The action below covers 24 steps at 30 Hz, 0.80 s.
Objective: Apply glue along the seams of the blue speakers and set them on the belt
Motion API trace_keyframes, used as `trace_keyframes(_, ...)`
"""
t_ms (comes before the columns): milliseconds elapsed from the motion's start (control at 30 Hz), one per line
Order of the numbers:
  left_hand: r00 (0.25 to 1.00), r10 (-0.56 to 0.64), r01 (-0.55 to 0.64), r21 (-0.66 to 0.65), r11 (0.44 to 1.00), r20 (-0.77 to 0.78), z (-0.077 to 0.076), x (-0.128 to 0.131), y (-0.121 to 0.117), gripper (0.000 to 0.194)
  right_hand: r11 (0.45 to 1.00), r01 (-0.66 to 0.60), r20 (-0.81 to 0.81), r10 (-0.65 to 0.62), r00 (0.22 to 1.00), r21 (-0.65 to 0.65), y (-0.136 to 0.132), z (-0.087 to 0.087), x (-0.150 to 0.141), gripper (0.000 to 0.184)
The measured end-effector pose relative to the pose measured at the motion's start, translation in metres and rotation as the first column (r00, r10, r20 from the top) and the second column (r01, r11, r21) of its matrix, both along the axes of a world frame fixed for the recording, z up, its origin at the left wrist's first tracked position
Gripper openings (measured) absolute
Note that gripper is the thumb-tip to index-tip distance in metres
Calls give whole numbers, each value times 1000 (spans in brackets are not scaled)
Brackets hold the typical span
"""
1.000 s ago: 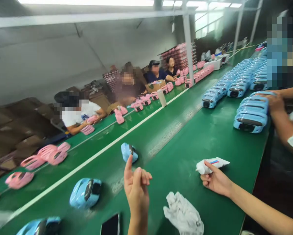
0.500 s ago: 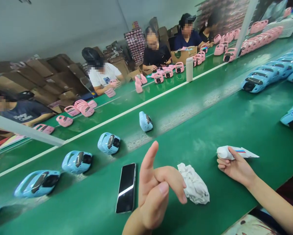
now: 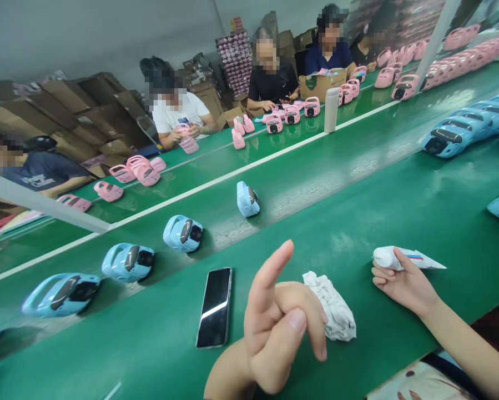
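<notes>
My left hand (image 3: 276, 325) is raised over the green belt (image 3: 357, 205) near the front edge, index finger stretched out, the other fingers curled, nothing in it. A crumpled white cloth (image 3: 332, 306) lies just right of it and a black phone (image 3: 215, 306) lies screen-up to its left. My right hand (image 3: 401, 283) rests on the belt and grips a white tube (image 3: 407, 258) with a red and blue stripe. Blue car-shaped shells (image 3: 182, 233) (image 3: 127, 262) (image 3: 247, 199) sit on the belt beyond my hands.
More blue shells (image 3: 453, 136) are lined up at the far right, another (image 3: 61, 294) at the left. Across the white line, several people handle pink shells (image 3: 143, 172). A white bottle (image 3: 331, 103) stands on the line. Cardboard boxes (image 3: 86, 108) are stacked behind.
The view swung left and down, so the phone and more blue shells came into sight. My left hand turned, its index finger pointing up and right. My right hand kept hold of the tube.
</notes>
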<state>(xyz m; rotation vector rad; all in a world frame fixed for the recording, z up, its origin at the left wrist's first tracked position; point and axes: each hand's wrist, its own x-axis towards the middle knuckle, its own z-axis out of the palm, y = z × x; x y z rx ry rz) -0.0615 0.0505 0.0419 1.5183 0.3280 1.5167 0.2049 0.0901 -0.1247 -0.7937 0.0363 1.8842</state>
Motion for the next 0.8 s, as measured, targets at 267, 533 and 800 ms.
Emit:
trace_keyframes(267, 1000, 20, -19, 38, 999, -5, -2, 1, -2, 53, 1000, 1, 3, -1, 1000, 4, 0, -1, 1, 33)
trace_keyframes(533, 997, 67, -65, -63, 996, 27, 3, 5, -12, 48, 1000, 6, 10, -6, 1000, 1, 0, 1, 0, 33)
trace_keyframes(800, 996, 80, -78, -43, 996, 46, 4, 6, -11, 48, 1000, 19, 15, -19, 1000, 1, 0, 2, 0, 30)
